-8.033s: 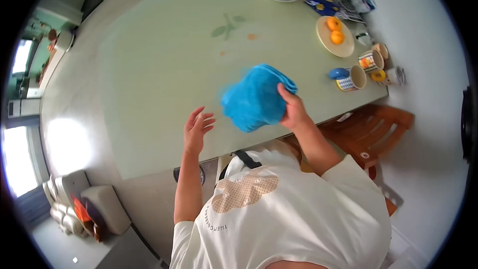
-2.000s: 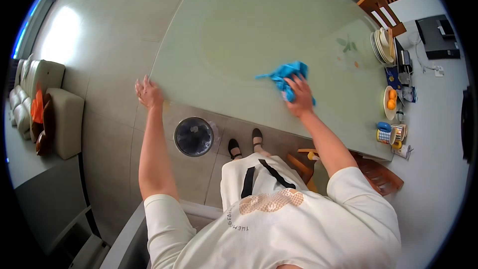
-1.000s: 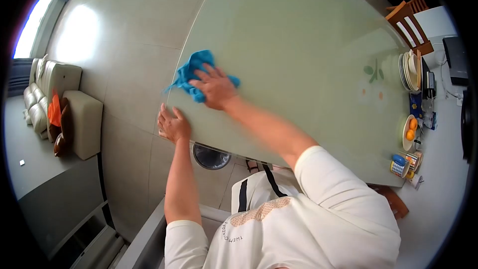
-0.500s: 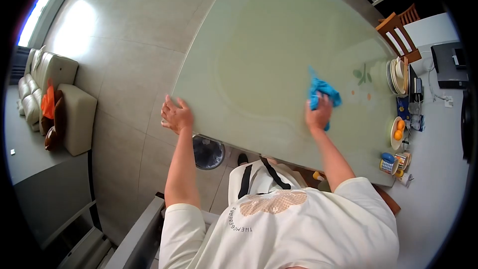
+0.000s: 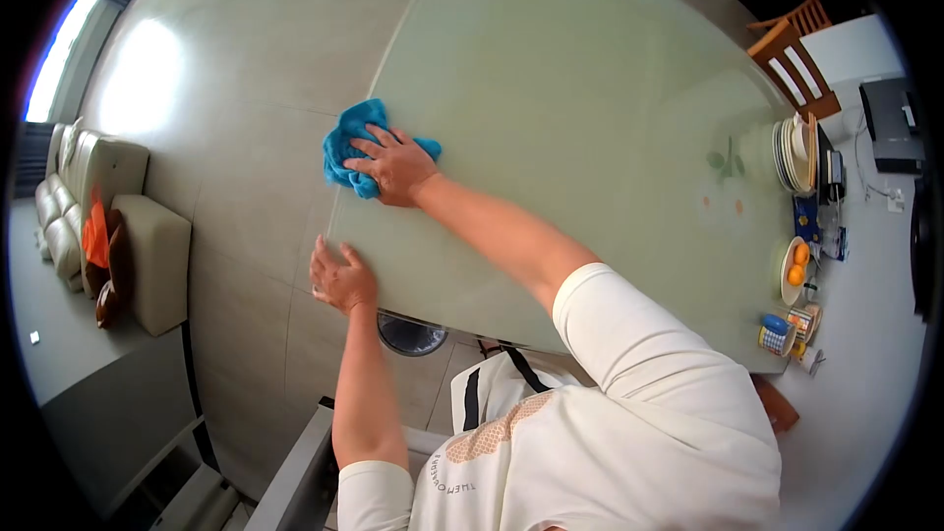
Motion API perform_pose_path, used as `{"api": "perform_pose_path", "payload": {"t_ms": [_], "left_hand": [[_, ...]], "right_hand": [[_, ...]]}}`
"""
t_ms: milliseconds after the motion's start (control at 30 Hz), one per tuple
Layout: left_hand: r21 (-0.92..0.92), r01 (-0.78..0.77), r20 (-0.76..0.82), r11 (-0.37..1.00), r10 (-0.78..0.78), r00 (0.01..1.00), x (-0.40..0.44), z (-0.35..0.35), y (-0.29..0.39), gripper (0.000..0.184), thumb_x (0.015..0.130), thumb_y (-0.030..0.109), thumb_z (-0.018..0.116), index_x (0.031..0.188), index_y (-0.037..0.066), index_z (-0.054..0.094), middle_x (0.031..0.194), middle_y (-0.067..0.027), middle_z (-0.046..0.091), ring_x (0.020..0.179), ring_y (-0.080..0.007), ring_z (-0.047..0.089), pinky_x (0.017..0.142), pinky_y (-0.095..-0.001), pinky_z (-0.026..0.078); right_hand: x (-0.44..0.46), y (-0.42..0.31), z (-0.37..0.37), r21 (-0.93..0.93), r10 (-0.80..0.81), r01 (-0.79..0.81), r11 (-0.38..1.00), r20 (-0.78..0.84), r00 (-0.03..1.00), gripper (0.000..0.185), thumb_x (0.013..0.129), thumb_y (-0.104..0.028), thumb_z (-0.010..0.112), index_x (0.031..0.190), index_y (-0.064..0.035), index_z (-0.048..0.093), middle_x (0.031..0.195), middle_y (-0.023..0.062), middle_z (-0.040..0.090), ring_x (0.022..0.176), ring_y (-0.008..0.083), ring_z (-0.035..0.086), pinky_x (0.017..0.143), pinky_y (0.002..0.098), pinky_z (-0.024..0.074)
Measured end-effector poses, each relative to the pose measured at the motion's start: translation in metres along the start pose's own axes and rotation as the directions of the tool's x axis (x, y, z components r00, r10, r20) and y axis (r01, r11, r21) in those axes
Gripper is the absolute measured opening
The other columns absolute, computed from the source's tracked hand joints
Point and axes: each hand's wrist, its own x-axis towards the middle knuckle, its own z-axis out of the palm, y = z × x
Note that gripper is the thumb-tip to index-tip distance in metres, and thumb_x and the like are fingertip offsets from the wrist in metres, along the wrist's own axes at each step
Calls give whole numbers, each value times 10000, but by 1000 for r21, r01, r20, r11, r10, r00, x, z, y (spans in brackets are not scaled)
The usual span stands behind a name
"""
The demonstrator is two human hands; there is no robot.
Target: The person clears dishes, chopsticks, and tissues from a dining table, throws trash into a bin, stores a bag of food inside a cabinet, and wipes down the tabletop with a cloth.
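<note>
A blue cloth (image 5: 347, 145) lies bunched over the left edge of the pale green glass-topped table (image 5: 551, 138), part of it hanging past the edge. My right hand (image 5: 401, 169) presses down on it with fingers spread across the folds, holding it against the table. Nearer to me, my left hand (image 5: 344, 277) rests on the table's near left corner, fingers apart and without any object. A ring shows on one of its fingers.
Along the table's right side stand a stack of plates (image 5: 787, 152), a bowl of oranges (image 5: 790, 270) and patterned cups (image 5: 775, 336). A dark round bin (image 5: 413, 336) sits below the near edge. Wooden chairs (image 5: 795, 67) are at the far right, a sofa (image 5: 147, 261) at the left.
My right hand has swept the blue cloth from the table's right part across to its left edge. My left hand stays at the corner.
</note>
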Motion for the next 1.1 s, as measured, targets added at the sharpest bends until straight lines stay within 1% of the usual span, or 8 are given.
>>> {"api": "perform_pose_path", "payload": {"t_ms": [233, 467, 633, 767, 833, 967, 1000, 1100], "left_hand": [[13, -21, -11, 1000, 22, 1000, 1, 5, -1, 475, 895, 420, 426, 1324, 219, 395, 1350, -21, 431, 1260, -254, 367, 982, -599, 249], [-10, -5, -4, 1000, 5, 1000, 1, 6, -5, 490, 906, 447, 404, 1338, 218, 372, 1368, -20, 409, 1280, -248, 342, 1005, -619, 223], [-35, 1, -3, 999, -1, 1000, 0, 6, -5, 497, 910, 466, 386, 1339, 217, 372, 1365, -17, 408, 1289, -240, 328, 1005, -623, 221], [4, -2, -10, 1000, 2, 1000, 2, 10, -6, 498, 913, 473, 376, 1342, 220, 366, 1359, -13, 408, 1289, -233, 326, 1005, -624, 221], [10, 3, -7, 1000, -3, 1000, 1, 9, -4, 495, 915, 471, 374, 1343, 222, 363, 1357, -11, 408, 1288, -233, 326, 1005, -623, 222], [37, -4, -9, 999, 5, 1000, 1, 7, -4, 482, 919, 449, 373, 1345, 224, 361, 1353, -20, 413, 1284, -240, 333, 996, -605, 241], [44, -17, -2, 999, 17, 1000, 1, 5, -3, 479, 920, 444, 369, 1345, 223, 363, 1353, -25, 413, 1282, -245, 336, 993, -595, 249], [73, -5, 32, 997, 2, 999, 2, 6, -3, 484, 923, 446, 359, 1351, 220, 363, 1359, -37, 410, 1272, -263, 351, 983, -581, 267]], "right_hand": [[-98, 154, -87, -283, 204, -295, 912, -312, 928, 410, 743, -311, 617, 1149, -300, 560, 1234, 44, 530, 1174, 327, 453, 970, 448, 366], [-335, 245, -185, -352, 379, -640, 683, -578, 722, 391, 772, -312, 638, 1146, -219, 567, 1198, 95, 547, 1136, 321, 484, 961, 451, 384], [-492, 188, -203, -316, 556, -895, 315, -703, 444, 374, 781, -286, 626, 1125, -146, 583, 1174, 150, 548, 1104, 339, 494, 942, 449, 393], [-454, 169, -188, -227, 679, -974, -2, -716, 165, 361, 753, -266, 641, 1073, -104, 602, 1082, 148, 592, 1055, 334, 524, 887, 439, 415], [-392, 179, -170, -304, 537, -898, 317, -723, 435, 317, 726, -253, 651, 1003, -101, 618, 1002, 125, 624, 993, 319, 560, 864, 436, 424], [-194, 177, -98, -354, 250, -600, 718, -673, 696, 360, 709, -237, 679, 1045, -149, 586, 1048, 99, 597, 1025, 293, 540, 902, 441, 408], [-145, 158, -87, -267, 269, -555, 787, -662, 699, 256, 654, -164, 660, 907, -165, 628, 922, 60, 624, 977, 261, 562, 910, 443, 405], [-43, 117, -30, -33, 153, -234, 972, -665, 731, 280, 687, -165, 609, 965, -197, 628, 993, 50, 617, 1011, 276, 551, 919, 443, 408]]}}
